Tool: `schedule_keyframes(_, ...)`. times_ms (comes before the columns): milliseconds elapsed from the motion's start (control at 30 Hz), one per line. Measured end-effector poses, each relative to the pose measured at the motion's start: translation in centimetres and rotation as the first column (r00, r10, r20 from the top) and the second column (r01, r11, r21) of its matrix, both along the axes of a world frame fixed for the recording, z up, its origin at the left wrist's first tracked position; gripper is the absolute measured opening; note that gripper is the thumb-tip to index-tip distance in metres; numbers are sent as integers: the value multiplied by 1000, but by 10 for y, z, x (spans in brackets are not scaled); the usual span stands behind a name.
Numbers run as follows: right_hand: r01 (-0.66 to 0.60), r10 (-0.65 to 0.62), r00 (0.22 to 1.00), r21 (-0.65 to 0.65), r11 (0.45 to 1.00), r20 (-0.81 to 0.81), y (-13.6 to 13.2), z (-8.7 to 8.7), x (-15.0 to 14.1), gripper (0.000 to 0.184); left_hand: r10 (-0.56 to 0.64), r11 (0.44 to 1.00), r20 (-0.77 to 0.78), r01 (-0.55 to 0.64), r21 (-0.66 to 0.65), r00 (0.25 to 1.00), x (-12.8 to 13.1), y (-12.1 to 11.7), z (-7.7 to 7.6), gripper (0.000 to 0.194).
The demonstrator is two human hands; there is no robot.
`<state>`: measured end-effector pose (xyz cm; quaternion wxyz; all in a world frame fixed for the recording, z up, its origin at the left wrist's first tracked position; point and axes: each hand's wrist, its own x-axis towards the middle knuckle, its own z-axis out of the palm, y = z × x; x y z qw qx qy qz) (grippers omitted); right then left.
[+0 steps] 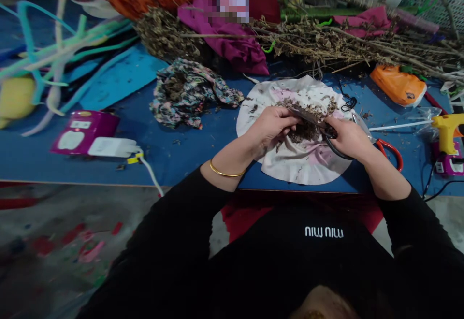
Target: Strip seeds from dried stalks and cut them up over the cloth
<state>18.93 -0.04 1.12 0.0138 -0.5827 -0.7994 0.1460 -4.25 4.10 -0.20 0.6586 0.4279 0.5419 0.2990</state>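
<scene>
A round white cloth [308,171] with pinkish patches lies on the blue table, with a heap of crumbled dried plant [302,133] in its middle. Over that heap my right hand [346,137] grips black-handled scissors [308,116], their blades pointing left. My left hand [273,125], below a gold bracelet, is closed in a pinch beside the blade tips. Bits of dried plant show at its fingertips, though the fingers hide most of what it holds. Loose brown crumbs are scattered over the cloth.
Left of the cloth lies a crumpled floral fabric [192,92] with dried bits. A purple box [85,133] and a white power strip [112,147] sit farther left. Dried branches [326,43] span the back. Red-handled scissors [393,152] and a yellow glue gun [447,128] lie right.
</scene>
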Motion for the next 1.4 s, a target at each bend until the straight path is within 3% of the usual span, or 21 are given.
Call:
schedule_keyframes(467, 41, -41, 999, 22, 999, -8, -3, 5, -4, 53, 43, 999, 53, -45, 27, 998, 2, 0, -6, 7)
schedule_keyframes(800, 27, -27, 999, 17, 999, -19, 0, 5, 1, 51, -3, 1000, -35, 3, 8, 999, 0, -1, 12, 8)
schedule_keyframes(1133, 22, -22, 1000, -7, 1000, -7, 1, 1, 1, 48, -6, 999, -65, 9, 34, 998, -2, 1, 8, 19)
schedule_keyframes(1400, 68, -68, 997, 16, 998, 26, -1, 5, -3, 55, 6, 999, -25, -5, 37, 1000, -3, 3, 2, 8)
